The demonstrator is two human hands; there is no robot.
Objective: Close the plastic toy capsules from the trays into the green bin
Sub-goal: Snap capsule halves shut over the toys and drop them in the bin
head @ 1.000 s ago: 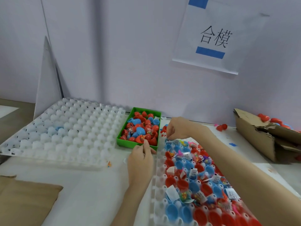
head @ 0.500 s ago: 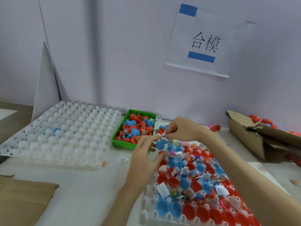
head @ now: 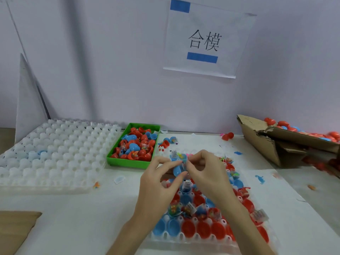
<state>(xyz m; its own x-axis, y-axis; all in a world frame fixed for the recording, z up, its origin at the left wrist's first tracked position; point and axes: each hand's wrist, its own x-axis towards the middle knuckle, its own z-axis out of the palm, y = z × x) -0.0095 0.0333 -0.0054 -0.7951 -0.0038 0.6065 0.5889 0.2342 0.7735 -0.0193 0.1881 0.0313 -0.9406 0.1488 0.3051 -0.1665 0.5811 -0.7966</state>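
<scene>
A blue capsule (head: 179, 165) is held in the air between both hands, above the far end of the filled tray. My left hand (head: 158, 183) pinches its lower half from the left. My right hand (head: 204, 172) pinches its upper part from the right. Below them the white tray (head: 184, 238) holds several open red and blue capsule halves with small wrapped toys. The green bin (head: 128, 162) stands to the left of the hands, with several red and blue capsules piled in it.
A large white tray (head: 55, 153) with almost no capsules lies at the left. A torn cardboard box (head: 276, 140) with red capsules sits at the right. Loose capsules (head: 169, 141) lie behind the filled tray. A brown cardboard piece (head: 14, 230) is at the near left.
Both hands came together over the filled tray and lifted a blue capsule between them. The view shifted left and down, so the tray sits lower in the frame.
</scene>
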